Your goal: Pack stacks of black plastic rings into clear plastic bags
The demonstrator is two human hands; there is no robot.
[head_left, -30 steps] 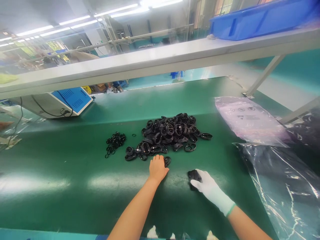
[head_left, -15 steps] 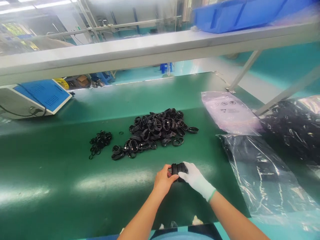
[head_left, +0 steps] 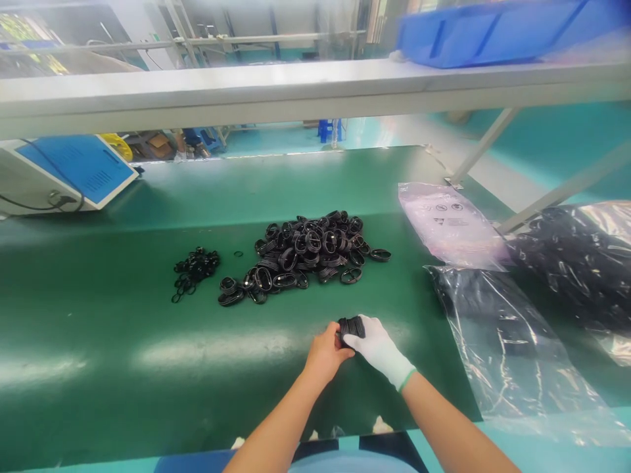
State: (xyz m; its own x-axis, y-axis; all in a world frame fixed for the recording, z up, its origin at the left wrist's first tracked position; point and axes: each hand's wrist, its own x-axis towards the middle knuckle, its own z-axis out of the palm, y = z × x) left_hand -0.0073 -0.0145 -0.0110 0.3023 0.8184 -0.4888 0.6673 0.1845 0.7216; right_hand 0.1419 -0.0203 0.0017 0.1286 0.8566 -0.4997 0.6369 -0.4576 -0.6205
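between left hand (head_left: 325,355) and right hand (head_left: 378,343), both curled around it, sits a black cable bundle (head_left: 351,326).

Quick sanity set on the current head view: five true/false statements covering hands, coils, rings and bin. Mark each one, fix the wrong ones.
1. The right hand is gloved in white. True.
2. The left hand is gloved as well. False: the left hand is bare.
3. Both hands are on one bundle of black coils. True.
4. The small black rings lie to the right of the large coil pile. False: the small black rings lie to the left of the large coil pile.
5. The blue bin sits on the white shelf. True.
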